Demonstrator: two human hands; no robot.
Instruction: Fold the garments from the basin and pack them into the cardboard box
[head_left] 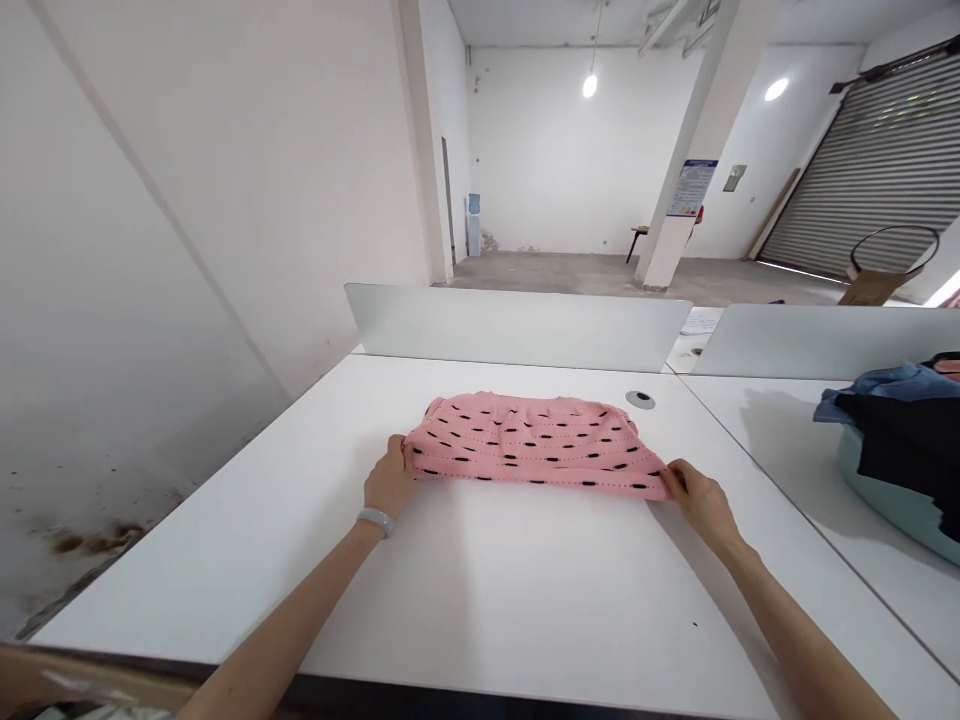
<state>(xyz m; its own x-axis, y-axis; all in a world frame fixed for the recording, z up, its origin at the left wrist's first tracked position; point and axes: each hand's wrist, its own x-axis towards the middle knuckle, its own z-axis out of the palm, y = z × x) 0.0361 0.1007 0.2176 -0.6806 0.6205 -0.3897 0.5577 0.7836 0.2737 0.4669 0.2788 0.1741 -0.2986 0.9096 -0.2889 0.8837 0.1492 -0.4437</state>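
A pink cloth garment (536, 440) with rows of black dashes and dots lies across the white table, its near edge stretched straight between my hands. Its exact kind does not show. At the near left corner, my left hand (388, 480) is closed on the fabric; a pale bangle circles that wrist. My right hand (701, 500) pinches the near right corner between thumb and fingers. Low wrinkles run through the middle of the cloth, and its far edge looks uneven.
A frosted divider (517, 325) stands along the back of the white table (480, 610). Behind the garment's right end sits a round cable grommet (640, 400). On the adjoining table at right, a pale green basin (892, 495) holds dark and denim clothes (907, 430).
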